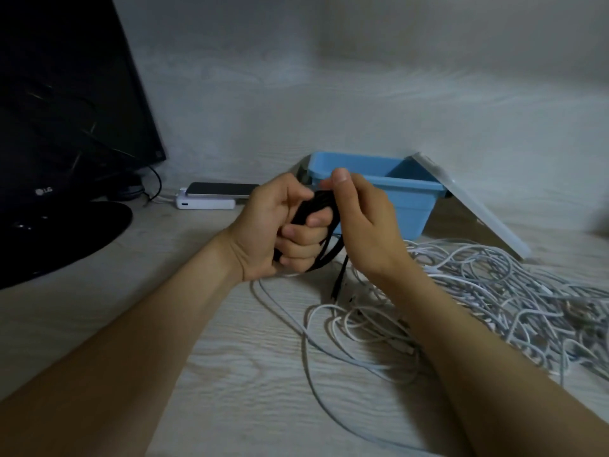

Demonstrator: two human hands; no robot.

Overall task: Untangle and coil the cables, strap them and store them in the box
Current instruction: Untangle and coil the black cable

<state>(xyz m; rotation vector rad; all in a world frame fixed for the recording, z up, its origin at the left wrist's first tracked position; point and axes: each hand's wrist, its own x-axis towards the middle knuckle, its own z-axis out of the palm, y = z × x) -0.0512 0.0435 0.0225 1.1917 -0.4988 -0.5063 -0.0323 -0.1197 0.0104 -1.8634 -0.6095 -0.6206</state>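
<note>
- Gripping the black cable (321,222) coil, the left hand (276,225) clenches round it.
- Right hand (359,222) pinches its top.
- Probably light and floppy; hold mid-bundle.

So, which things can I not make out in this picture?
Blue box: head view; its near wall hides the floor, so contents are unknown.
Black cable: head view; the left hand's grip covers the coil, so any strap is hidden.
White cables: head view; cut off by the right edge, too tangled to count.
Monitor: head view; cut off by the left edge.
</note>
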